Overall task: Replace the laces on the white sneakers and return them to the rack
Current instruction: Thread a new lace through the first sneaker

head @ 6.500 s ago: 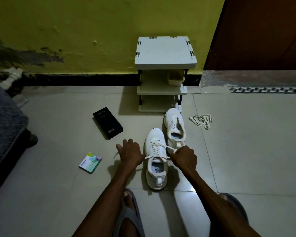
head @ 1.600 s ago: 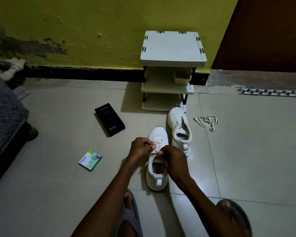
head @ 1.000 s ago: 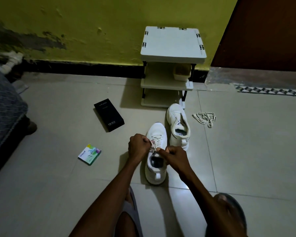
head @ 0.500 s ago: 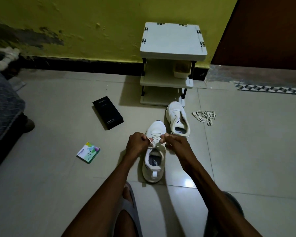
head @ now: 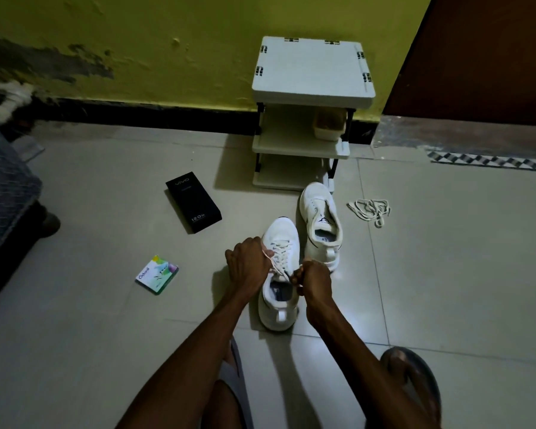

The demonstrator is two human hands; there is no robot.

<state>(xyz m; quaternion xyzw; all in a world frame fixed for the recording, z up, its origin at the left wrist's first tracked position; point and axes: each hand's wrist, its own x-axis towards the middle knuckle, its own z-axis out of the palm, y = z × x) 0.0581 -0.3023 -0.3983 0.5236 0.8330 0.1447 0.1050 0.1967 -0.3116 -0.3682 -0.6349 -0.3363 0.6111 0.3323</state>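
We lace the near sneaker [head: 280, 238].
It sits on the floor [head: 446, 274]; our left hand [head: 249, 264] and right hand [head: 314, 281] each pinch a lace end [head: 269, 254]. We should pull both evenly, snug.

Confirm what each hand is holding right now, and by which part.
Left hand pinches one strand of the lace on the near sneaker; right hand pinches the other strand, by the collar. Sneaker body not gripped.
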